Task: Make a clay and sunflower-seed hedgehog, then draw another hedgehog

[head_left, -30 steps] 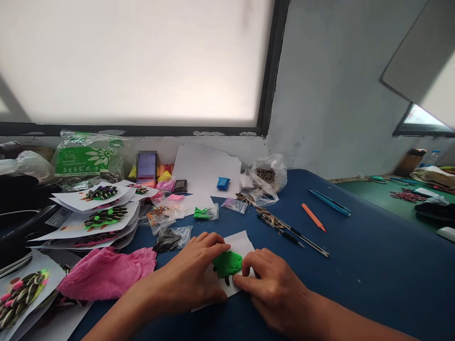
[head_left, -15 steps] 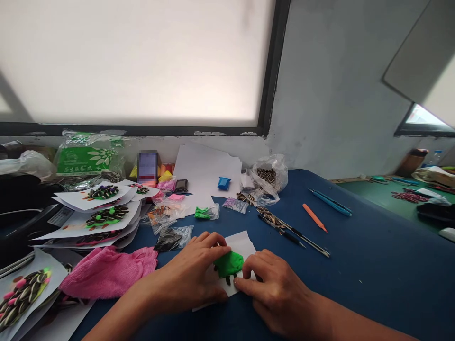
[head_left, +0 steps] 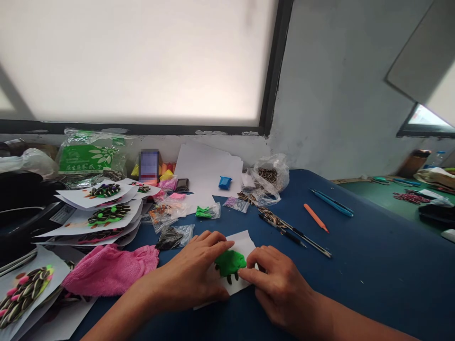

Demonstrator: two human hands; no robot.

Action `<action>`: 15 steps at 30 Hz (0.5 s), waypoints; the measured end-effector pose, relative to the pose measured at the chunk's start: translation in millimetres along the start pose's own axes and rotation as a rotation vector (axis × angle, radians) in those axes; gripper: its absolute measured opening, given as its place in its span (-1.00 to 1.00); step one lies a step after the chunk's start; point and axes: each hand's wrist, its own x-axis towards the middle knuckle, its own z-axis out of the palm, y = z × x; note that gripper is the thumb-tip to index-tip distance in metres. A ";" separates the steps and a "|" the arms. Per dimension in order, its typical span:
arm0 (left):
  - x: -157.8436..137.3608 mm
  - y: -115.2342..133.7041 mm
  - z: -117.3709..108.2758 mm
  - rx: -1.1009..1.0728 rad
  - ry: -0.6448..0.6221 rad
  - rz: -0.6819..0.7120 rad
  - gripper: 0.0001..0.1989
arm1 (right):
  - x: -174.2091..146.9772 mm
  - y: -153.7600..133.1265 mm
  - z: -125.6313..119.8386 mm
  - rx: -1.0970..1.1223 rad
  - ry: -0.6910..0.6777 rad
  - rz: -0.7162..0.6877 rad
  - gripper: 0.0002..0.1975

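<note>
A flat lump of green modelling clay (head_left: 229, 263) lies on a small white paper (head_left: 243, 239), with dark seeds (head_left: 229, 280) sticking out below its lower edge. My left hand (head_left: 194, 272) rests over the paper's left side, its thumb and fingers spread apart around the clay. At the clay's right end, my right hand (head_left: 280, 284) closes thumb and index finger on the edge. The left hand covers part of the paper, and the right hand's remaining fingers are curled under.
On the left are stacked papers with seed-and-clay pictures (head_left: 106, 215) and a pink cloth (head_left: 110, 272). Clay packets (head_left: 208, 211) and a bag of sunflower seeds (head_left: 268, 175) stand behind. Pens (head_left: 298, 234), an orange marker (head_left: 316, 218) and blue tweezers (head_left: 332, 202) lie to the right.
My left fingers have lifted slightly off the clay's top edge, so more of it shows. My right thumb and index have shifted slightly up and right along the clay's end.
</note>
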 end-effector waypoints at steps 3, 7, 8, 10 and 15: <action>0.8 0.1 0.0 0.007 -0.001 -0.007 -0.27 | 0.1 -0.1 0.3 -0.011 -0.002 0.000 -0.71; 0.9 0.9 0.3 0.015 -0.003 -0.015 -0.25 | 0.8 -0.7 0.7 -0.014 0.006 -0.064 -0.70; 0.8 0.8 0.4 0.016 -0.002 -0.015 -0.25 | 1.3 -0.8 0.7 -0.015 0.005 -0.070 -0.70; 0.4 0.4 0.9 0.017 0.003 -0.012 -0.25 | 2.1 -1.0 0.6 -0.017 0.001 -0.073 -0.69; 0.1 -0.4 0.8 0.013 0.004 0.000 -0.26 | 1.5 -1.2 0.0 -0.021 -0.006 -0.081 -0.70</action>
